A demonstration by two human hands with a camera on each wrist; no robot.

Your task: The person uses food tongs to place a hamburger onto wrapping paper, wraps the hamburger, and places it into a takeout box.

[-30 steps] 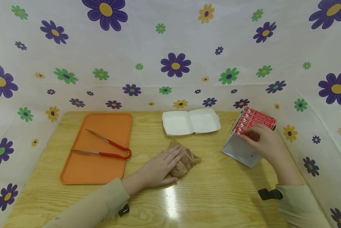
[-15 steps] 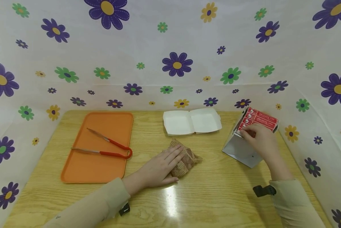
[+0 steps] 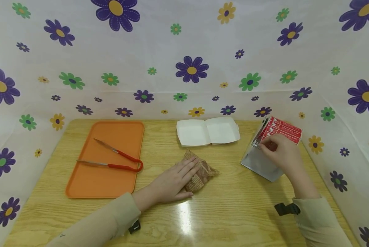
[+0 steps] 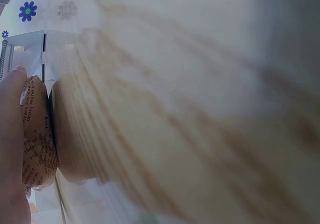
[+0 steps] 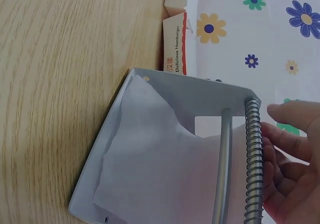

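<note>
My left hand lies over a packet wrapped in brown newsprint-patterned paper, its fingers stretched across the top. In the left wrist view the wrapped packet shows printed lettering beside the hand. My right hand is at the front top edge of a grey metal label dispenser, thumb and forefinger pinching at the red sticker labels. The right wrist view shows the curled fingers behind the dispenser's spring-wound rod; the pinched label edge is mostly hidden there.
An unfolded white carton stands at the table's back; its printed outer side shows in the right wrist view. On the left, red-handled tongs lie on an orange tray. A flowered sheet encloses the wooden table.
My right hand has shifted slightly left, its fingertips now at the dispenser's front edge. The left hand and wrapped packet have stayed in place.
</note>
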